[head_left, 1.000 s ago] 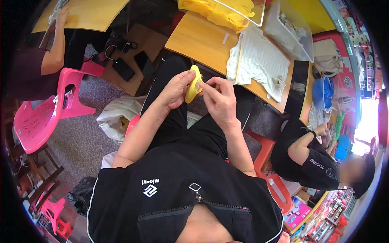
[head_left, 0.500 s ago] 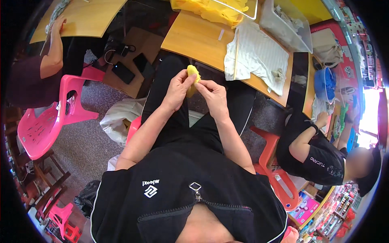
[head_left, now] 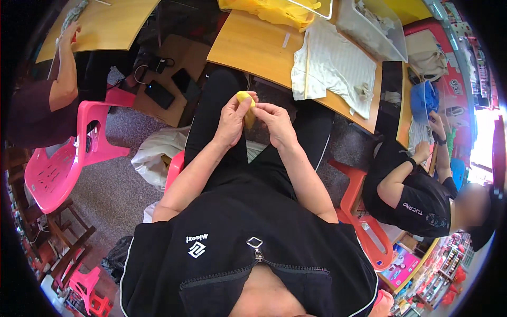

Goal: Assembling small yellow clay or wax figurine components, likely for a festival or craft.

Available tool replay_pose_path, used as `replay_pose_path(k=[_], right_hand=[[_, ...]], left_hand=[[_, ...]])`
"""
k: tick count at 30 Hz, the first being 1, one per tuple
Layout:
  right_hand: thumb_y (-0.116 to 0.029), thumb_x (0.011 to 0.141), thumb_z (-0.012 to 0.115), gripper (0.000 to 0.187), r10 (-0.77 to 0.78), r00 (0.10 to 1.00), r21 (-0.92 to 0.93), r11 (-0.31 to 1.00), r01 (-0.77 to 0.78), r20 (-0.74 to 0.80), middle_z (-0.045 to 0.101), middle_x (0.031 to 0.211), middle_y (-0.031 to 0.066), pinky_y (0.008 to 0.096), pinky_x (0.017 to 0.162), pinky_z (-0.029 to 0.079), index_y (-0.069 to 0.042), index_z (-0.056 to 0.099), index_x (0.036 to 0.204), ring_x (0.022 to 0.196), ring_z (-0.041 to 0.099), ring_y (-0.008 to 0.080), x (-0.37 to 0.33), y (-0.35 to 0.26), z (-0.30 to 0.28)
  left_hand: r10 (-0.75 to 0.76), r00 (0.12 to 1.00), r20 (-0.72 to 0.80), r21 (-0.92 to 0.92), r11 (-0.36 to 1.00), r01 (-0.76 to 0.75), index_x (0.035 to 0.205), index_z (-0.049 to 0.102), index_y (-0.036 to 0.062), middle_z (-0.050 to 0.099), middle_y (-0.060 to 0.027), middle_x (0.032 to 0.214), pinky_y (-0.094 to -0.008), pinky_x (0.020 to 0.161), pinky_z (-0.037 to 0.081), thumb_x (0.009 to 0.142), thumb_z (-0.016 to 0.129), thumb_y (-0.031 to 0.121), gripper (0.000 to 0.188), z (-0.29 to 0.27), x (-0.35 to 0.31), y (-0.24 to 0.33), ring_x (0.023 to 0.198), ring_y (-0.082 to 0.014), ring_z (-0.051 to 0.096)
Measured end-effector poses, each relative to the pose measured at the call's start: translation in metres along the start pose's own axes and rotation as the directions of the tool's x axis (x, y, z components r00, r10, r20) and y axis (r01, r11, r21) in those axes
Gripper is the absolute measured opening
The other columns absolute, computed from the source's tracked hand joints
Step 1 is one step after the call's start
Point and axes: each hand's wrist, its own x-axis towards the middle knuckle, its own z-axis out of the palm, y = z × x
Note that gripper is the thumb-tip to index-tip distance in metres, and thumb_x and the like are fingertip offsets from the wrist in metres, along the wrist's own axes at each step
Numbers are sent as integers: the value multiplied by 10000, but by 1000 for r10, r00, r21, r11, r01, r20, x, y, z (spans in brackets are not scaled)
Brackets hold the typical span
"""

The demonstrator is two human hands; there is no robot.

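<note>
Main table: a wood-topped table (head_left: 248,39) stands at the far side, its near edge beyond the person's knees.
On its top: a crumpled white cloth (head_left: 338,66) lies at the right, reaching the near edge; a container of yellow sheets (head_left: 274,11) and a translucent bin (head_left: 364,39) stand farther back.
Right side: a blue basket (head_left: 420,103) sits beyond a seated co-worker (head_left: 422,206) in dark clothing; a red chair (head_left: 351,193) is nearer the wearer.
Left side: a pink chair (head_left: 47,182) stands near a second co-worker (head_left: 39,105), who sits at another wood-topped table (head_left: 113,24).
Floor, left of the knees: a white sack (head_left: 156,158), and farther off a cardboard sheet (head_left: 169,115) bearing two dark flat devices (head_left: 160,95).
Obstruction: the fingers of both hands cover parts of the yellow piece (head_left: 243,96).
Yellow piece, location: held above the lap, between the knees, short of the table.
Yellow piece, condition: plain yellow, small, narrow, rounded at its far end; material cannot be determined.
Left hand (head_left: 229,124): grips the piece, thumb laid over it.
Right hand (head_left: 277,126): thumb and forefinger pinch its right edge.
</note>
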Motion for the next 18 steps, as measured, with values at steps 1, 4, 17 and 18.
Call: replay_pose_path(k=[1,4,17,18], right_hand=[[-158,821,696,168,36,999,16,999,-36,-7,630,748,-34,173,537,348,-37,697,938,610,481,14,0,-2,0],[-171,814,704,174,59,998,30,998,-59,-8,622,729,-40,172,528,335,-46,700,935,595,468,11,-1,-2,-1],[-173,783,740,161,-40,999,-93,995,36,-33,605,714,-38,182,485,311,-47,686,867,552,436,19,4,16,-9],[-173,783,740,161,-39,999,-93,995,35,-33,605,714,-38,182,485,311,-47,686,867,552,436,19,4,16,-9]], left_hand=[[-2,1000,0,1,1000,2,1092,575,23,589,-37,998,-228,840,442,922,583,196,242,-2,0,-1,924,-91,549],[-10,1000,2,-6,1000,10,1101,581,24,591,-35,995,-223,834,439,923,584,199,250,-7,1,-1,917,-87,548],[-69,998,-1,11,998,69,1098,596,30,603,-22,931,-218,749,458,926,578,194,238,-14,-2,-11,840,-72,560],[-86,996,8,-2,996,86,1097,597,33,601,-21,930,-221,745,462,928,574,197,236,-14,-2,-11,841,-73,562]])
